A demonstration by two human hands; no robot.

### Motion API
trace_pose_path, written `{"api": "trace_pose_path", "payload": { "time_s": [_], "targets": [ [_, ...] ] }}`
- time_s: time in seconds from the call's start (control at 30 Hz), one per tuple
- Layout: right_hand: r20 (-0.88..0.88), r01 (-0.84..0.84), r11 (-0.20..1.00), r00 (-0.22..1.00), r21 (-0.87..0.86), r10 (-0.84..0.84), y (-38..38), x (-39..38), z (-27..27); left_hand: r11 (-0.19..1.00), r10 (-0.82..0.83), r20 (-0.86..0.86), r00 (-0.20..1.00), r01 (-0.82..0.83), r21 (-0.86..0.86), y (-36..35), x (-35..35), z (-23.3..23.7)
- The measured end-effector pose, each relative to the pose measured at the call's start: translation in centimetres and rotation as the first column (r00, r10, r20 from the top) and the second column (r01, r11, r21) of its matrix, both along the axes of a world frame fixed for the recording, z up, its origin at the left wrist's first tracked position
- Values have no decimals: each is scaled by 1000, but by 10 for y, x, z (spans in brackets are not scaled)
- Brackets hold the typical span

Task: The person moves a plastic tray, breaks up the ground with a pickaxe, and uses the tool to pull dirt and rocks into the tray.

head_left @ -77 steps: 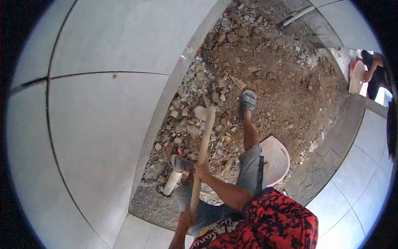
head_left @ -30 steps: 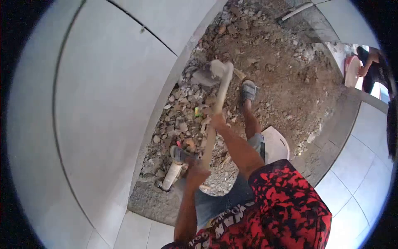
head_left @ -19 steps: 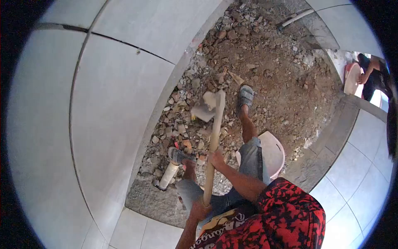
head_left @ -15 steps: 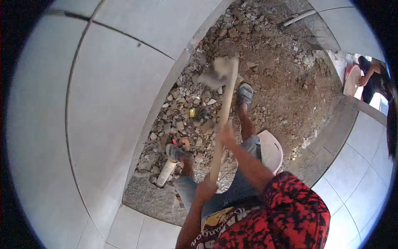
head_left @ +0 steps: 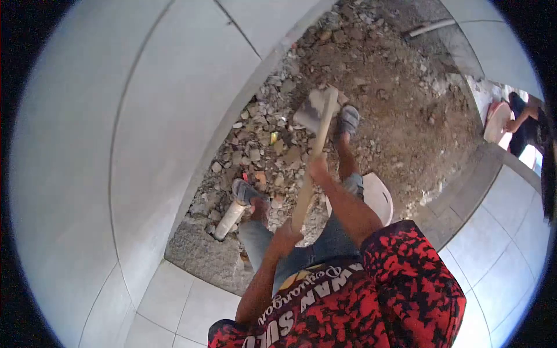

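A hoe (head_left: 322, 130) with a long pale wooden handle slants through the middle of the view. My left hand (head_left: 284, 239) wraps round the butt of the handle, close to my thighs. Farther up, my right hand (head_left: 318, 168) is closed around the handle at about its middle. The broad grey hoe blade (head_left: 307, 116) rests at the rubble (head_left: 284, 152), just beside my sandalled right foot (head_left: 347, 120). Broken stone, tile bits and brown soil (head_left: 400, 139) surround it.
A pale pipe stub (head_left: 230, 220) sticks up by my left foot (head_left: 246, 191). Behind my right leg lies a pinkish basin (head_left: 377, 200). Tiled wall (head_left: 168, 116) borders the left, tiled floor (head_left: 493, 238) the right. Another person (head_left: 525, 119) holds a similar basin (head_left: 497, 123) at far right.
The hoe head, blurred by motion earlier, has come down onto the rubble nearer my right foot and shows sharper. Both hands keep their hold on the handle. The view has shifted slightly.
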State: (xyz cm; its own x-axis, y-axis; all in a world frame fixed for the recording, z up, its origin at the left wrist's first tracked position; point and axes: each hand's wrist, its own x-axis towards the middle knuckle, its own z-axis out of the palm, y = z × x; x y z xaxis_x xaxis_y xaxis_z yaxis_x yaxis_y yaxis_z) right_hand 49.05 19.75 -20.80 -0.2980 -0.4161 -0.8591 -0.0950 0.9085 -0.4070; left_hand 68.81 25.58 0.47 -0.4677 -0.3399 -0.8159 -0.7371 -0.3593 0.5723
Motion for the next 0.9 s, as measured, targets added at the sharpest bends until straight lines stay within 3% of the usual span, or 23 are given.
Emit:
{"api": "trace_pose_path", "payload": {
  "time_s": [0.07, 0.2, 0.23, 0.27, 0.33, 0.37, 0.43, 0.53, 0.6, 0.67, 0.7, 0.77, 0.8, 0.83, 0.9],
  "targets": [
    [58, 87, 995, 995, -50, -84, 32, 33, 28, 992, -37, 248, 968, 6, 125, 0, 7, 47],
    [-29, 106, 971, 993, -215, -115, 47, 81, 43, 993, -94, 235, 968, 76, 86, 7, 58, 64],
    [90, 324, 939, 945, -116, -315, 21, 82, 57, 997, -76, 235, 969, 71, 32, -9, 60, 55],
    [-81, 38, 911, 994, -411, -77, 8, 80, 36, 998, -58, 235, 970, 64, -19, -26, 63, 45],
    [-122, 19, 945, 991, -327, -62, -45, 74, 39, 995, 64, 174, 983, -77, 69, -88, 61, 37],
    [0, 287, 957, 958, 33, -287, -97, 72, 81, 990, 89, 169, 981, -106, 89, -116, 61, 25],
    [57, 456, 890, 888, 23, -457, -129, 91, 73, 996, 42, 218, 975, -60, 73, -120, 76, 10],
    [102, 351, 928, 926, 126, -364, -118, 137, 67, 967, 169, 221, 960, -205, 153, -110, 92, 21],
    [192, 250, 942, 936, 225, -294, -91, 156, 92, 994, 51, 355, 933, -14, -105, -71, 113, 30],
    [294, 283, 959, 915, 20, -276, -21, 169, 5, 989, -80, 295, 952, 113, -95, -51, 105, 42],
    [373, 366, 930, 858, 40, -353, 5, 171, 9, 985, -150, 302, 941, 170, -42, -36, 109, 46],
    [252, 283, 954, 920, 102, -300, 36, 172, 10, 983, -182, 301, 936, 185, 19, -16, 109, 54],
    [65, 133, 971, 987, 201, -149, 46, 181, 10, 988, -156, 308, 938, 149, 47, -10, 111, 67],
    [55, 157, 966, 984, 205, -171, 55, 184, 16, 984, -179, 299, 937, 171, 51, -7, 110, 78],
    [273, 238, 971, 933, 19, -234, 66, 172, 30, 989, -143, 425, 894, 112, 98, 0, 100, 97]
  ]
}}
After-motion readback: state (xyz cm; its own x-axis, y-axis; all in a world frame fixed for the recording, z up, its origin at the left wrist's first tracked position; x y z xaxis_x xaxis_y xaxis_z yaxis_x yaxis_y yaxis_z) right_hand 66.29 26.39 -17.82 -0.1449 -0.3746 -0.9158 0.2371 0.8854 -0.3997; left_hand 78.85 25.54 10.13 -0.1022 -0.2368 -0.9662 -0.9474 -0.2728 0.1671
